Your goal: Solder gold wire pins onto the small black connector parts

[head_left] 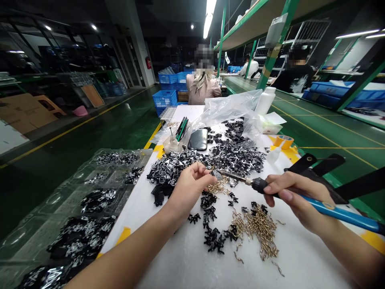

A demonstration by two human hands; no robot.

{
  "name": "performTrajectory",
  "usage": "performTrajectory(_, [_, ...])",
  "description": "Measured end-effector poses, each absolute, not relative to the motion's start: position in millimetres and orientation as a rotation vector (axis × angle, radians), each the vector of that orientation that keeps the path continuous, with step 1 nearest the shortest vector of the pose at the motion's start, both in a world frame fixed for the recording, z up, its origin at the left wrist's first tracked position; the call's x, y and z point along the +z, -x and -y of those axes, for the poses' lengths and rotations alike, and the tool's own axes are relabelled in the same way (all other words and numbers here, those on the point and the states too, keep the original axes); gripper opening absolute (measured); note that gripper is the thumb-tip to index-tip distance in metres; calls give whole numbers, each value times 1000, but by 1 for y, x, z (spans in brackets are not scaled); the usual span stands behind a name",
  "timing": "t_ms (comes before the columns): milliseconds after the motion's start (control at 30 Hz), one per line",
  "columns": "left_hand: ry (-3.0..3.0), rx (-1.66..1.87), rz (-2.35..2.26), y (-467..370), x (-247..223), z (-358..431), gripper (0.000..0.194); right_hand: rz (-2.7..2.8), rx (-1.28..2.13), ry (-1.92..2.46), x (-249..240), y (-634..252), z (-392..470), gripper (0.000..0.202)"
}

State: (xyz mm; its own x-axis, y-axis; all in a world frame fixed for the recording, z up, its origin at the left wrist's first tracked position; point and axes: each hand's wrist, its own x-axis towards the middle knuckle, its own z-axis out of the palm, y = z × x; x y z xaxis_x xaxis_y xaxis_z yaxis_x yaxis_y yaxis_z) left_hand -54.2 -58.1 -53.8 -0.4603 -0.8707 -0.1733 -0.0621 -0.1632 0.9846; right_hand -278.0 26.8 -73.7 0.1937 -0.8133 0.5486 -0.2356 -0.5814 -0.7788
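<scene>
Bare forearms reach over a white table [186, 261] from its near side. The left hand [192, 182] pinches a small dark part [215, 174] above the middle of the table; the right hand [297, 196] grips a blue-handled soldering iron [333, 210], its tip at the part. Brass-coloured pieces [261, 233] lie in the near right of the top, with black clips [214, 239] just left of them. A heap of black and silvery parts [237, 156] spreads across the far half, around a phone [197, 139]. Yellow tape [124, 235] marks the left edge; an orange tape roll [283, 141] sits near the far right corner, with a white bottle [265, 100] beyond. Clear trays [120, 170] of parts flank the left edge. Past the far edge a person [203, 86] sits by blue crates [165, 98], on a green floor [129, 116] under a strip light [209, 18].
</scene>
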Motion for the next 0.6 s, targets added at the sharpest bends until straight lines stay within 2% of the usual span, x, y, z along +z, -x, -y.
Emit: performTrajectory(600, [-1090,-1760,1401,54,-50,61,36,-1035,-1373,2015,-71,279,-26,18])
